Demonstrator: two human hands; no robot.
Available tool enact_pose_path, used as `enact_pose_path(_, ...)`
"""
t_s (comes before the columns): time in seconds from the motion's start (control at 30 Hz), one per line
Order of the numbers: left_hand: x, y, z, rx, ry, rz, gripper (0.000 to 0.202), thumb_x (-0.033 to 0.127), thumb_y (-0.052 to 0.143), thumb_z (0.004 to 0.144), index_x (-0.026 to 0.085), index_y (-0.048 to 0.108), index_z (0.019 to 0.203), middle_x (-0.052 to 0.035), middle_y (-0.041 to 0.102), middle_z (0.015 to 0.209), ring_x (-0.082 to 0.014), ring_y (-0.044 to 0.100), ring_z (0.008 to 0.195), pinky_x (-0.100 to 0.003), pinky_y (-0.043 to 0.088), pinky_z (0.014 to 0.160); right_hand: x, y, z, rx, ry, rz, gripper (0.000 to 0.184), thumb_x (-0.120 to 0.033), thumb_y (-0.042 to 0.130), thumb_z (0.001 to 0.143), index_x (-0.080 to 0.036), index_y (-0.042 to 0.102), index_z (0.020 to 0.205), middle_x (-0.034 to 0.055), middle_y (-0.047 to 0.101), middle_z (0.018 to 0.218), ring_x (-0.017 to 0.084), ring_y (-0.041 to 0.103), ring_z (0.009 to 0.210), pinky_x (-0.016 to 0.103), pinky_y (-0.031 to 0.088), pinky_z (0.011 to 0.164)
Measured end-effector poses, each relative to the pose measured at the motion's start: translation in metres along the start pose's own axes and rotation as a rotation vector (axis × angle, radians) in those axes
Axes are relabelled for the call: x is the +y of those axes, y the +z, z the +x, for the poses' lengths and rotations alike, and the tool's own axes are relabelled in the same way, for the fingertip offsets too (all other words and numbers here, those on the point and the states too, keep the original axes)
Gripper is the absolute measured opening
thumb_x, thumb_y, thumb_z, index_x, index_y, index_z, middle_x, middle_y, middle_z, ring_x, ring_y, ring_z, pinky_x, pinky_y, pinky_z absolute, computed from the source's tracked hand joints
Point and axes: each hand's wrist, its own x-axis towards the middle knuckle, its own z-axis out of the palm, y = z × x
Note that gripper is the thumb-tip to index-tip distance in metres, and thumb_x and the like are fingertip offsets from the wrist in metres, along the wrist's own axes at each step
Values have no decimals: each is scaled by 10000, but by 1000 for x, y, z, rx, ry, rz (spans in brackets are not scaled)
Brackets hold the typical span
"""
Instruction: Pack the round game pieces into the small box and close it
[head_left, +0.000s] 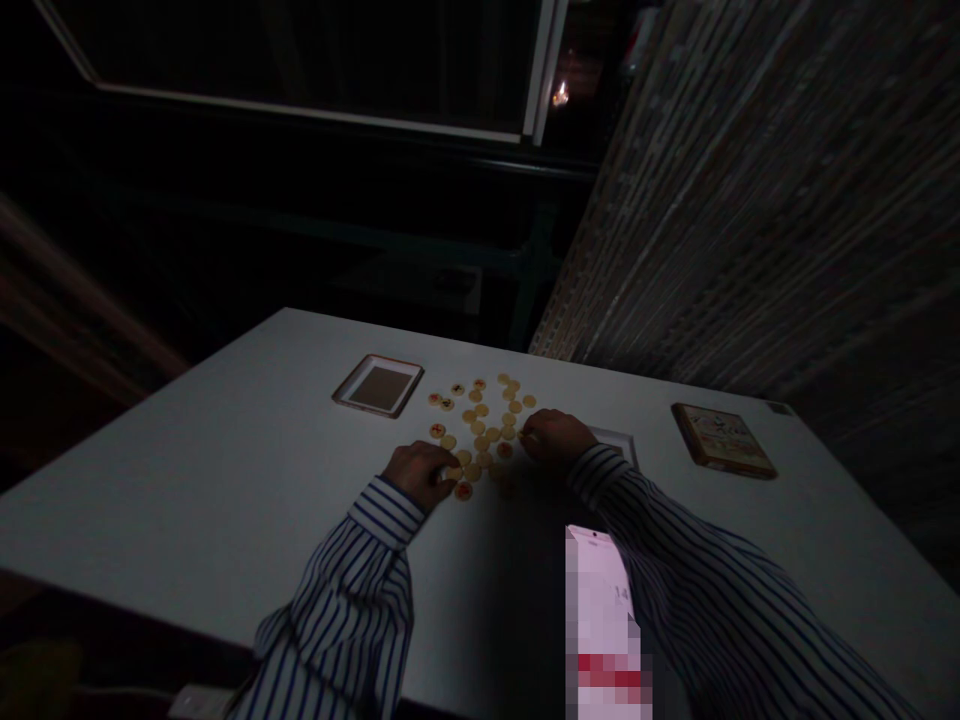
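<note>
Round pale wooden xiangqi pieces (482,410) lie scattered over the middle of the white table (247,480), some showing red or dark characters, others blank side up. At the near left of the spread, my left hand (420,475) pinches a blank xiangqi piece (453,473) between thumb and fingers. Across from it, my right hand (556,438) is closed at the right edge of the spread, its fingertips on another xiangqi piece (523,434) that is mostly covered. Both of my sleeves are striped.
A shallow open tray (345,398) stands at the back left. Partly hidden behind my right wrist is a pale-rimmed tray (626,443). Farther right lies a box with a printed top (724,440). A lit phone (600,590) is near my right forearm. Strip curtains (675,200) hang behind the table.
</note>
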Motion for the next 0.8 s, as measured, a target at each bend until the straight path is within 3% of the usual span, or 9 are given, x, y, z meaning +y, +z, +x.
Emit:
enact_pose_path(0.23, -1, -8, 3, 102, -22, -87, 259, 311, 574, 674, 211, 667, 894, -59, 690, 908, -214, 611, 872, -359, 453, 822, -5, -7, -2, 99, -6, 14, 212, -301, 435, 809, -186, 596, 888, 56, 620, 937, 177, 551, 873, 271, 375, 743)
enact_pose_path(0.37, 1, -13, 5, 237, -68, -299, 283, 371, 556, 707, 198, 664, 903, -71, 679, 935, -193, 616, 879, -338, 465, 834, -11, -8, -2, 127, -30, 29, 217, -284, 425, 814, -177, 592, 902, 58, 618, 933, 169, 546, 882, 265, 367, 751)
enact_pose_path(0.53, 13, -15, 6, 421, -258, -572, 295, 396, 572, 711, 174, 674, 876, -72, 684, 893, -189, 620, 858, -330, 471, 834, -19, -11, 1, 124, -79, 48, 217, -269, 421, 823, -179, 599, 907, 60, 622, 938, 159, 545, 876, 263, 365, 736)
enact_pose_path(0.67, 23, -18, 9, 469, -401, -836, 338, 413, 621, 672, 145, 679, 871, -78, 695, 843, -200, 632, 808, -346, 481, 817, -30, -13, 4, 173, -151, 79, 218, -253, 431, 824, -174, 606, 926, 66, 627, 954, 162, 545, 883, 274, 364, 740)
enact_pose_path(0.8, 28, -20, 11, 478, -426, -1041, 372, 419, 656, 642, 117, 676, 859, -88, 698, 786, -198, 638, 743, -353, 497, 782, -46, -16, 6, 273, -242, 159, 215, -241, 456, 816, -163, 604, 951, 62, 639, 960, 171, 548, 908, 293, 365, 798)
